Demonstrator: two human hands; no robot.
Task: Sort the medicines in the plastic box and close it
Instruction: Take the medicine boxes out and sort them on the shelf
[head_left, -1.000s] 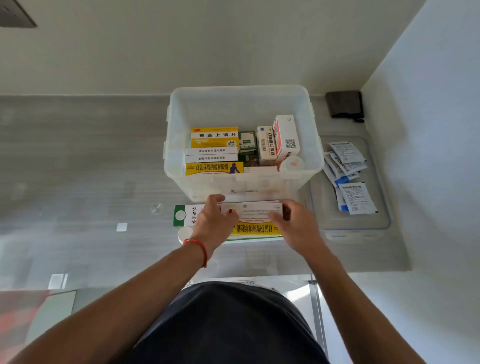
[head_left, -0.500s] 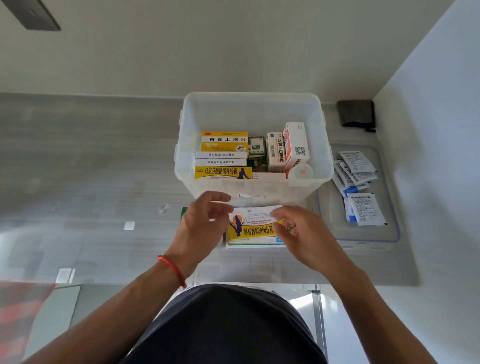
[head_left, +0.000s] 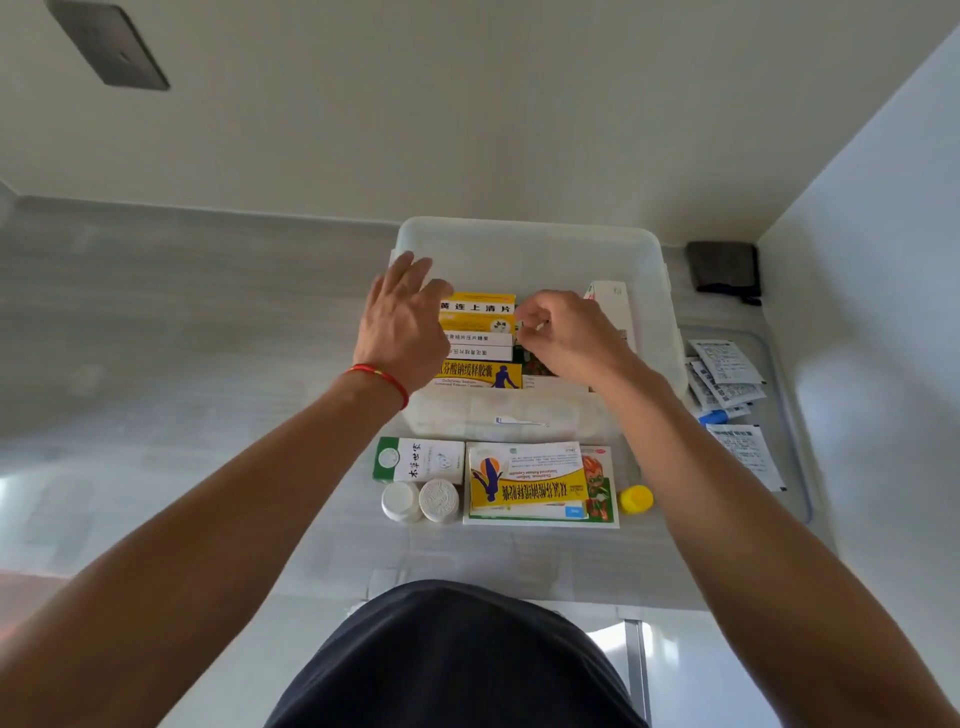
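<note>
The clear plastic box (head_left: 530, 236) stands open on the counter with medicine boxes upright inside, among them a yellow box (head_left: 478, 309) and a yellow-and-blue one (head_left: 480, 375). My left hand (head_left: 400, 327) hovers over the box's left side with its fingers spread and straight. Inside the box, my right hand (head_left: 569, 340) has its fingers curled down among the middle boxes, beside a tall white box (head_left: 610, 304). Whether it grips one is hidden. In front of the box a yellow capsule box (head_left: 524, 480) lies on a flat pack (head_left: 600, 491).
Also in front of the box are a green-and-white box (head_left: 421, 460), two white bottles (head_left: 401, 501) (head_left: 439, 500) and a yellow cap (head_left: 636, 500). The box's lid (head_left: 795, 467) lies to the right with several sachets (head_left: 727, 371) on it. A black object (head_left: 724, 273) sits in the corner by the right wall.
Both hands let go of the yellow capsule box, which now lies on the flat pack. They have moved up and forward over and into the plastic box.
</note>
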